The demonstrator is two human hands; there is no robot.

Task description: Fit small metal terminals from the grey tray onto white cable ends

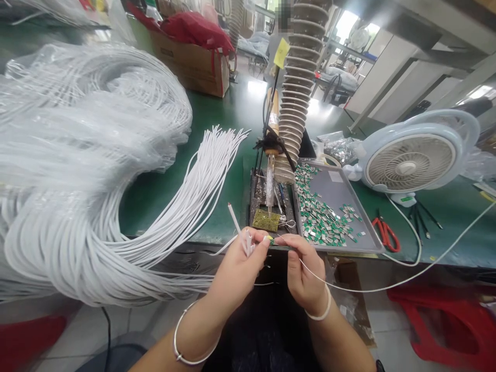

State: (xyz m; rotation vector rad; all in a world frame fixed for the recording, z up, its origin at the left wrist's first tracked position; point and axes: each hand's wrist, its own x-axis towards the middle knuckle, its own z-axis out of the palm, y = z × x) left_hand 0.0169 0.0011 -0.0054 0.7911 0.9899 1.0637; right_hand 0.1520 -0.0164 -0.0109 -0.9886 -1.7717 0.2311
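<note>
My left hand (236,276) pinches a white cable end (237,223), fingers closed; my right hand (306,274) pinches one thin white wire (360,285), almost touching the left. Beyond lie one soldering iron (270,181) and one metal tray (372,232) of green-and-silver parts (320,222), too many to count.

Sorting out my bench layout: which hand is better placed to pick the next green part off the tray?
Probably the right hand. It sits closest to the tray and its green parts, and pinches only a thin wire. The left hand is further away, gripping white cable ends.
</note>
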